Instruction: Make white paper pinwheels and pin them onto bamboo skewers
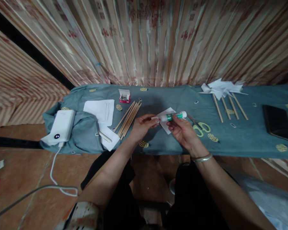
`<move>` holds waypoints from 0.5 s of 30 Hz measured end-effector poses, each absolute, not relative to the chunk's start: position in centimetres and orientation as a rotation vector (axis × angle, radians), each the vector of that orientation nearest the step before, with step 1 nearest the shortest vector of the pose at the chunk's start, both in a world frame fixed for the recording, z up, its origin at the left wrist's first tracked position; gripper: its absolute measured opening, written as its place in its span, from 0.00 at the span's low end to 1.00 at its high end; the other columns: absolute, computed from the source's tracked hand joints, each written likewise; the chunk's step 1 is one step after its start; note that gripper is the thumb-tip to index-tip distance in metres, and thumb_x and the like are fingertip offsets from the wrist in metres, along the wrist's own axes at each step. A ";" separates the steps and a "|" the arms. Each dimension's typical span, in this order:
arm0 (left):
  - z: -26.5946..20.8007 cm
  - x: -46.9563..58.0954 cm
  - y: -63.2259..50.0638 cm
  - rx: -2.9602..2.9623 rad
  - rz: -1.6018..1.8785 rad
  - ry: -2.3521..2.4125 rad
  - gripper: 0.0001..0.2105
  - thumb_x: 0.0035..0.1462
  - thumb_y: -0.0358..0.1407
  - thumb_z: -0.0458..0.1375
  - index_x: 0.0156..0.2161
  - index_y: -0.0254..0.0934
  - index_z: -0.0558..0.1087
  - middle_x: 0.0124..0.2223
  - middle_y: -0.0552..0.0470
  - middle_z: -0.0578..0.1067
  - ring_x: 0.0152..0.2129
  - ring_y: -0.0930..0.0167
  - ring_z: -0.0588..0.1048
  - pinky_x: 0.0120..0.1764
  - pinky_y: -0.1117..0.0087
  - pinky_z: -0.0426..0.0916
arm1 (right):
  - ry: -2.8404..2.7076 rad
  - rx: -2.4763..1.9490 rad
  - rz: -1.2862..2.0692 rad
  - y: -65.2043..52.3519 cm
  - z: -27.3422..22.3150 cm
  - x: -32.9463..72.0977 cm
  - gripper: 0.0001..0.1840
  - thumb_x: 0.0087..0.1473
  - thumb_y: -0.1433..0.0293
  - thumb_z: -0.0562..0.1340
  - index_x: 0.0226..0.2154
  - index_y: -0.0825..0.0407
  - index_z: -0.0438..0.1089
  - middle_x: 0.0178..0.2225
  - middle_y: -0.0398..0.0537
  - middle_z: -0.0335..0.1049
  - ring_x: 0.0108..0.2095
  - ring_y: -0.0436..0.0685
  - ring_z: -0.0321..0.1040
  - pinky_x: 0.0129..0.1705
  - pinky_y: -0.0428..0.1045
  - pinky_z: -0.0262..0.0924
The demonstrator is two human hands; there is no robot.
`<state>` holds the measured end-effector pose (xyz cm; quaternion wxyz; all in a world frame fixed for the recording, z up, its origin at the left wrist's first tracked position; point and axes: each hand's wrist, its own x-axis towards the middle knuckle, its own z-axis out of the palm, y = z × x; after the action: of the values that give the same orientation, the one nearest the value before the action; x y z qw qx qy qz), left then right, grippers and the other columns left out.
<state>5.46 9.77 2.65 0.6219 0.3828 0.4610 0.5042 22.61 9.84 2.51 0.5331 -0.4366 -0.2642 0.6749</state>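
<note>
My right hand (pixel 181 127) is closed around a green and white glue stick (pixel 171 116), held level with its white end to the right. The stick's other end is close to the fingers of my left hand (pixel 145 125). Those fingers pinch a small piece of white paper (pixel 155 118). Behind and below the glue stick shows a white paper square (pixel 168 128) on the blue-green cloth (pixel 163 145). Scissors (pixel 201 128) with pale green handles lie just right of my right hand. Left of my left hand is a bundle of thin wooden sticks (pixel 129 119).
White paper sheets (pixel 99 110) and a red box of small metal pieces (pixel 124 96) lie to the left. A white power bank (pixel 62 125) with a cable sits at the left end. Folded paper pinwheels (pixel 220 88) on sticks and a dark phone (pixel 277 122) lie right.
</note>
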 end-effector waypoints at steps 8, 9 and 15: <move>2.6 2.6 10.5 1.900 1.039 1.531 0.14 0.53 0.28 0.58 0.45 0.37 0.78 0.44 0.46 0.76 0.42 0.66 0.74 0.49 0.62 0.69 | -0.576 -1.031 1.696 11.7 2.1 24.1 0.16 0.45 0.57 0.72 0.28 0.49 0.71 0.25 0.40 0.75 0.25 0.48 0.73 0.26 0.41 0.69; 2.7 2.6 10.5 2.050 0.939 1.554 0.16 0.53 0.27 0.57 0.47 0.36 0.78 0.45 0.45 0.75 0.44 0.64 0.73 0.51 0.61 0.68 | -0.569 -1.027 1.703 11.8 2.2 24.1 0.16 0.44 0.57 0.72 0.28 0.49 0.71 0.26 0.40 0.76 0.25 0.48 0.73 0.26 0.41 0.69; 2.7 3.9 10.4 2.369 0.534 1.609 0.22 0.53 0.25 0.55 0.53 0.37 0.74 0.52 0.42 0.73 0.51 0.58 0.68 0.53 0.54 0.65 | -0.660 -1.117 1.533 11.9 2.6 24.4 0.18 0.36 0.58 0.76 0.28 0.50 0.74 0.26 0.40 0.75 0.25 0.48 0.72 0.25 0.42 0.66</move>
<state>3.91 10.36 2.68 0.1141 0.8079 0.5488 0.1821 24.38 11.89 2.62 0.5370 -0.4691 -0.2773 0.6439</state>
